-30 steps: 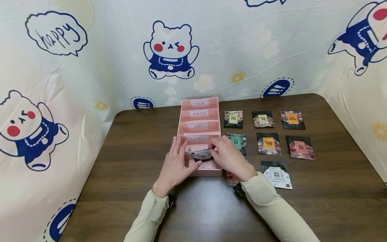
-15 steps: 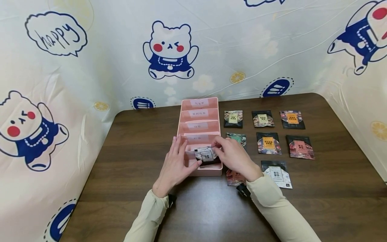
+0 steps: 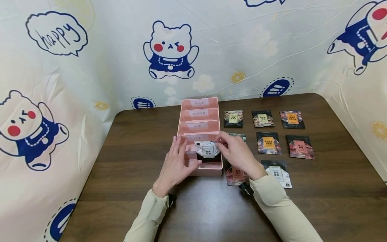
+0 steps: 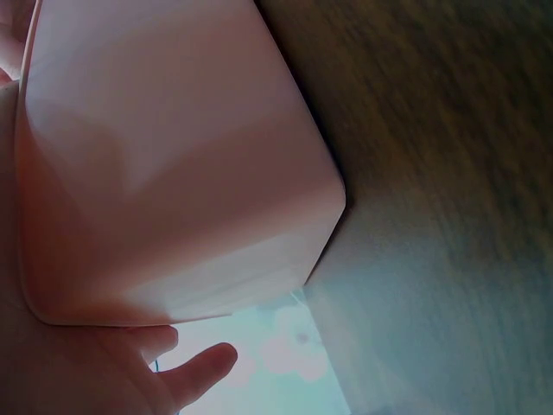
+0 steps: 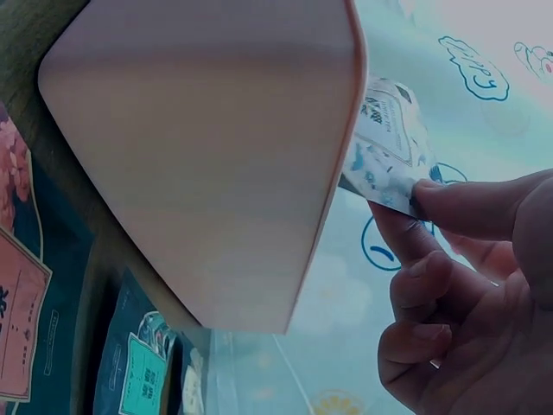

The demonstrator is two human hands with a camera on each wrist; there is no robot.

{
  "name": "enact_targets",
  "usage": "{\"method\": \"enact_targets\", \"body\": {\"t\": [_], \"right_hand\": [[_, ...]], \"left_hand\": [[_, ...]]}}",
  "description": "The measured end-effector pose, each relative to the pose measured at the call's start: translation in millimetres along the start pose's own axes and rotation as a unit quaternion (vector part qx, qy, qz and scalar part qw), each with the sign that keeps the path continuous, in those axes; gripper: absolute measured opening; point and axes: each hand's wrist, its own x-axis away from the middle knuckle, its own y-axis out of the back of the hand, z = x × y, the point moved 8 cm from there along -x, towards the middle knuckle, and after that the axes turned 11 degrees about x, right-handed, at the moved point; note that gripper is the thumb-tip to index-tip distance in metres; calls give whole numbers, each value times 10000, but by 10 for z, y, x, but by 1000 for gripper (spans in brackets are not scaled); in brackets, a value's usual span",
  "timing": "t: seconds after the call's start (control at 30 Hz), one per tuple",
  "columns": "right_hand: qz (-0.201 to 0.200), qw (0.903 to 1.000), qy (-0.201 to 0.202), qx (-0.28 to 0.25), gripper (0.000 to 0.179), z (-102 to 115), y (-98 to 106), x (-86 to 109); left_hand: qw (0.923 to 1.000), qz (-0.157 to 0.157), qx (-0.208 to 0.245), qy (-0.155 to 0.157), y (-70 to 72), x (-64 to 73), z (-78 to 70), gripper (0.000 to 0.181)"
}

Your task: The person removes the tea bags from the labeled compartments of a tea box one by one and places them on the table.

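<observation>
A black-and-white tea sachet [image 3: 208, 153] tilts up over the front compartment of a long pink divided box [image 3: 208, 172]. My right hand [image 3: 237, 151] pinches its right edge between thumb and forefinger; the right wrist view shows this grip on the sachet [image 5: 389, 147] just past the box wall [image 5: 199, 156]. Along the box's left side lies my left hand [image 3: 173, 166], fingers straight over the rim, its thumb by the sachet's lower left corner. Whether that thumb touches the sachet, I cannot tell. In the left wrist view, the left hand [image 4: 104, 372] rests against the box's rim.
Several sachets lie in loose rows right of the box, including an orange-labelled one [image 3: 268, 143], a red-labelled one [image 3: 300, 147] and a white one [image 3: 276, 174]. My right hand partly covers a red sachet [image 3: 237, 174] and a green one. Behind the table hangs a printed curtain [image 3: 211, 50].
My right hand has lifted the sachet up and slightly right out of the front compartment, so its label now faces me. The left hand and the box have stayed put.
</observation>
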Motion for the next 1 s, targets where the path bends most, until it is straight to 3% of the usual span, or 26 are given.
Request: {"method": "enact_targets", "body": {"t": [0.23,0.57,1.0], "right_hand": [[-338,9991,39,-259,8,-23,104,17],[-719,9958,-229,-519,7,-144,302,73],[-796,9941,-737,-10,9,-735,470,363]], "left_hand": [[10000,36,5,31,-4,-1,-3,91],[10000,-2,93,19,-5,-1,4,89],[9999,112,93,86,-14,-13,13,93]]}}
